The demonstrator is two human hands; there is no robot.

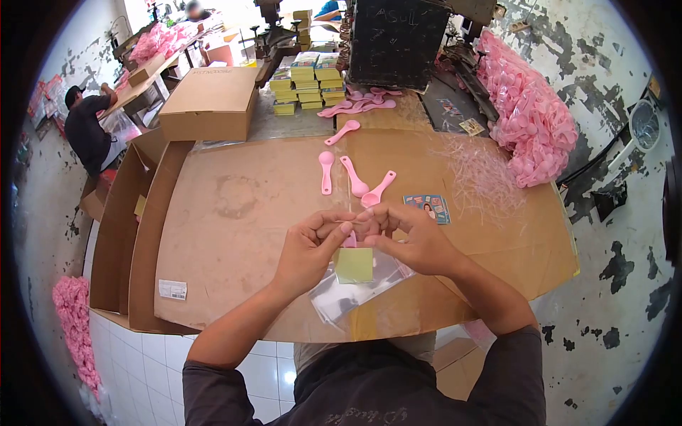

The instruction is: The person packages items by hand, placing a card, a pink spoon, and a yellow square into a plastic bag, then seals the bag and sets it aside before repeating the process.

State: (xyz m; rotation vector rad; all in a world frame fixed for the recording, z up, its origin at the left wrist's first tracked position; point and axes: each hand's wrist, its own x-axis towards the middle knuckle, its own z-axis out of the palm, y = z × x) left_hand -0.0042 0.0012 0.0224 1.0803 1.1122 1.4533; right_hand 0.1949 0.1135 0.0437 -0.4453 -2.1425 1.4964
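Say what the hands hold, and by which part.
The left hand and the right hand hold a clear plastic bag with a yellow card inside, pinched at its top edge by the fingers.

Left hand (309, 250) and right hand (418, 245) pinch a card-filled clear bag (337, 298).

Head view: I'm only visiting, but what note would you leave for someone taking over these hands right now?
Left hand: pinching the mouth of a clear bag above the table.
Right hand: pinching the same bag from the other side.
Bag: a yellow card seems to sit inside. A pink spoon shows at the mouth; how far in, I cannot tell.
Done: card apparently bagged, spoon at the opening.
Left: three loose spoons lie beyond the hands, a printed card to their right, and spare bags under the hands.
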